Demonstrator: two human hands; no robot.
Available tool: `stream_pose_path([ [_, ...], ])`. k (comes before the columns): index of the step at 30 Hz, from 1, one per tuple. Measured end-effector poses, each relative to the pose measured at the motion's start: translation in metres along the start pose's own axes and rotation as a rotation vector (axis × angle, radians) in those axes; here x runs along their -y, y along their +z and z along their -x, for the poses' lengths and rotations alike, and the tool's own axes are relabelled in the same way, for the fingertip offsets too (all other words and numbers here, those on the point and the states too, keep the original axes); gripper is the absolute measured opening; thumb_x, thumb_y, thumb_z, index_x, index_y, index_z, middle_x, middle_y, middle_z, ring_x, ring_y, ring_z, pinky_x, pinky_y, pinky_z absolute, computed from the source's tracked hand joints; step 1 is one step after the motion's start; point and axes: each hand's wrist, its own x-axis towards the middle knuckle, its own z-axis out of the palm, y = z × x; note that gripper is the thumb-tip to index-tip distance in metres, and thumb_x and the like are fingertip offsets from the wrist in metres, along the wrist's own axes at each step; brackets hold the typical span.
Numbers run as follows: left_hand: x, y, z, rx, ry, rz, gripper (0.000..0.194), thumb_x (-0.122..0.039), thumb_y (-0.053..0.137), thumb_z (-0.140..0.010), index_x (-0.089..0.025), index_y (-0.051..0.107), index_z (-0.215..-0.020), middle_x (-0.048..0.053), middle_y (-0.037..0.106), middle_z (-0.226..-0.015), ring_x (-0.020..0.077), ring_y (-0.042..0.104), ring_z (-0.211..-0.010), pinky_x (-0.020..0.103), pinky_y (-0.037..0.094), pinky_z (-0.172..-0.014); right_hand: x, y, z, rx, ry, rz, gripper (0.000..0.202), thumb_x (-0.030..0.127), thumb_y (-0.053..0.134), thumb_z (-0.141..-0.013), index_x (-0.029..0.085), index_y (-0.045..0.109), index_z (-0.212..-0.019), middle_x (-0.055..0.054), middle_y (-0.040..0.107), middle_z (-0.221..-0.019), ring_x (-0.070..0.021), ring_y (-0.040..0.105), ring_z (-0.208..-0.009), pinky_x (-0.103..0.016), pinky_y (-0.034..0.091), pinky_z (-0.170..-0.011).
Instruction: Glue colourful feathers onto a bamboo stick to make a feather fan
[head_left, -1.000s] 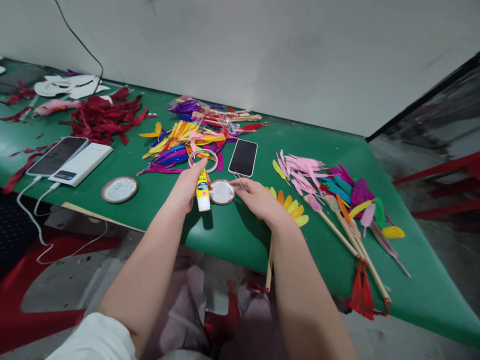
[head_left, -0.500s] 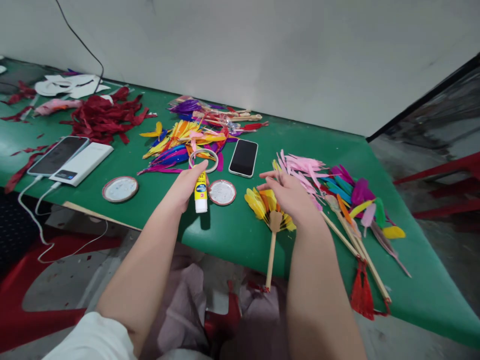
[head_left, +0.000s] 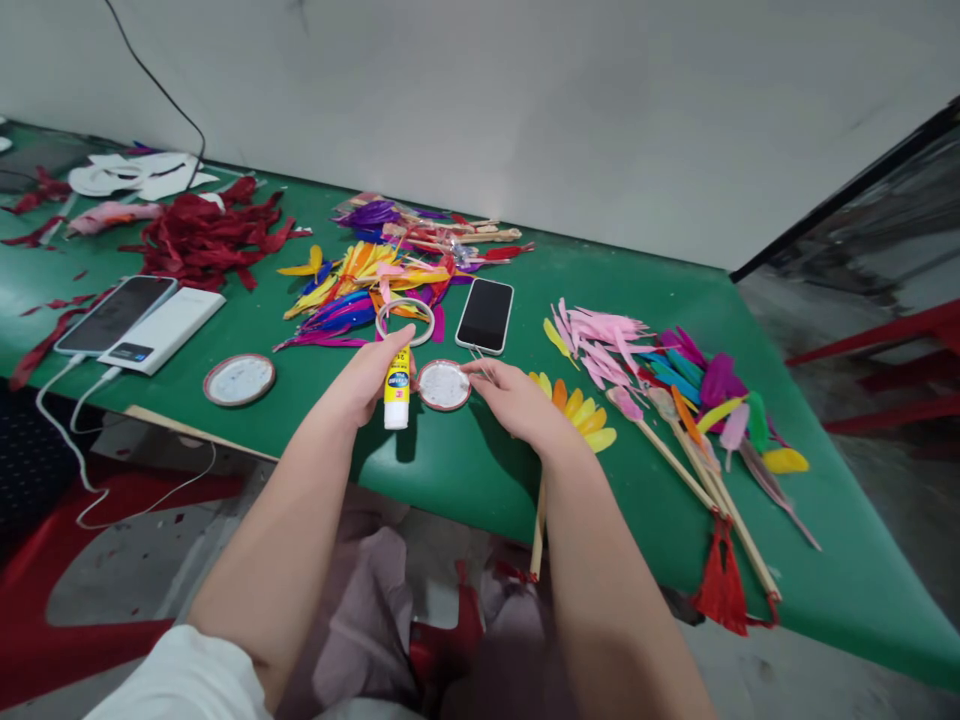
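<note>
My left hand [head_left: 377, 372] is closed around a yellow and white glue stick [head_left: 397, 390], its white end toward me. At the right rim of a small round white lid [head_left: 445, 386] is my right hand [head_left: 510, 398], with what look like thin tweezers [head_left: 484, 362] between its fingers. Partly behind my right wrist lies a fan of yellow and orange feathers [head_left: 586, 415] on a wooden handle [head_left: 538, 530] that points toward me. A roll of tape [head_left: 406, 303] rests just beyond my left hand.
A phone [head_left: 485, 316] lies behind the lid. Colourful feathers [head_left: 360, 270] are piled at the back, pink feathers [head_left: 600, 335] and red-tasselled sticks at the right. On the left are red strips [head_left: 202, 235], a power bank [head_left: 161, 330] with cables and another lid [head_left: 240, 380].
My right hand has moved left and slightly down, from above the feather fan to the lid, uncovering more of the pink feathers. My left hand with the glue stick has barely moved.
</note>
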Motion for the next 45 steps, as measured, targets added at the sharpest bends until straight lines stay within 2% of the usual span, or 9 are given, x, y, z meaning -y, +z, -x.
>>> stream_pose_path([
  [5, 0.0, -0.002, 0.002, 0.032, 0.008, -0.033, 0.042, -0.053, 0.061, -0.061, -0.015, 0.05, -0.05, -0.001, 0.048, -0.046, 0.0109, 0.049, -0.041, 0.023, 0.039, -0.044, -0.002, 0.001, -0.001, 0.025, -0.017, -0.035, 0.025, 0.029, 0.04, -0.083, 0.023, 0.058, -0.1, -0.002, 0.063, -0.102, -0.0154, 0.056, -0.09, -0.028, 0.041, -0.077],
  [12, -0.003, -0.013, -0.004, -0.127, 0.124, 0.154, 0.035, -0.051, 0.062, -0.062, -0.017, 0.051, -0.061, -0.003, 0.05, -0.051, 0.009, 0.049, -0.042, 0.023, 0.044, -0.048, 0.0, -0.01, 0.003, -0.113, 0.004, -0.088, 0.025, 0.027, 0.041, -0.083, 0.02, 0.057, -0.1, -0.004, 0.062, -0.104, -0.0143, 0.056, -0.094, -0.027, 0.04, -0.081],
  [19, -0.001, -0.002, -0.002, -0.03, 0.107, 0.184, 0.038, -0.052, 0.06, -0.063, -0.017, 0.048, -0.059, -0.004, 0.049, -0.049, 0.0075, 0.048, -0.04, 0.02, 0.041, -0.044, 0.0, -0.002, 0.004, 0.02, 0.01, 0.013, 0.026, 0.031, 0.041, -0.083, 0.024, 0.059, -0.101, -0.002, 0.064, -0.092, -0.0135, 0.056, -0.076, -0.026, 0.042, -0.068],
  [28, 0.0, -0.002, -0.002, -0.015, 0.093, 0.099, 0.037, -0.053, 0.06, -0.063, -0.017, 0.049, -0.059, -0.003, 0.048, -0.045, 0.0113, 0.049, -0.038, 0.023, 0.039, -0.039, 0.001, -0.003, 0.006, 0.071, 0.032, -0.006, 0.029, 0.036, 0.039, -0.083, 0.026, 0.057, -0.105, -0.002, 0.062, -0.093, -0.0091, 0.051, -0.058, -0.019, 0.038, -0.046],
  [33, -0.002, 0.0, 0.002, -0.038, 0.157, 0.131, 0.036, -0.051, 0.06, -0.064, -0.016, 0.05, -0.059, -0.003, 0.049, -0.048, 0.0097, 0.048, -0.038, 0.023, 0.039, -0.041, 0.003, -0.025, 0.016, -0.022, 0.052, -0.024, 0.029, 0.035, 0.039, -0.083, 0.025, 0.056, -0.105, -0.003, 0.062, -0.093, -0.0076, 0.051, -0.053, -0.019, 0.04, -0.047],
  [36, -0.004, 0.003, 0.005, 0.001, 0.174, 0.172, 0.037, -0.051, 0.059, -0.066, -0.016, 0.05, -0.058, -0.002, 0.049, -0.05, 0.0089, 0.048, -0.041, 0.023, 0.04, -0.042, 0.0, -0.045, 0.023, -0.07, 0.168, -0.083, 0.028, 0.029, 0.038, -0.083, 0.022, 0.053, -0.106, -0.005, 0.062, -0.097, -0.0052, 0.047, -0.044, -0.02, 0.041, -0.043],
  [40, -0.005, 0.009, 0.009, 0.032, 0.189, 0.247, 0.036, -0.051, 0.056, -0.068, -0.017, 0.048, -0.058, -0.003, 0.049, -0.049, 0.008, 0.048, -0.041, 0.022, 0.042, -0.045, -0.012, -0.069, 0.033, -0.193, 0.31, -0.067, 0.022, 0.027, 0.039, -0.083, 0.016, 0.055, -0.093, -0.008, 0.063, -0.09, -0.0081, 0.055, -0.054, -0.019, 0.043, -0.045],
  [42, -0.005, 0.013, 0.01, 0.03, 0.186, 0.294, 0.037, -0.05, 0.056, -0.069, -0.017, 0.047, -0.056, -0.004, 0.048, -0.048, 0.0071, 0.047, -0.041, 0.022, 0.043, -0.048, -0.019, -0.077, 0.04, -0.112, 0.34, -0.013, 0.027, 0.034, 0.041, -0.083, 0.014, 0.058, -0.077, -0.009, 0.065, -0.079, -0.0106, 0.059, -0.06, -0.019, 0.045, -0.048],
  [45, -0.006, 0.019, 0.013, 0.062, 0.155, 0.327, 0.041, -0.053, 0.053, -0.069, -0.016, 0.045, -0.052, -0.004, 0.043, -0.044, 0.0072, 0.048, -0.042, 0.022, 0.044, -0.05, -0.027, -0.083, 0.048, 0.036, 0.319, 0.003, 0.038, 0.046, 0.043, -0.081, 0.015, 0.061, -0.067, -0.009, 0.067, -0.074, -0.0135, 0.062, -0.064, -0.023, 0.049, -0.055],
])
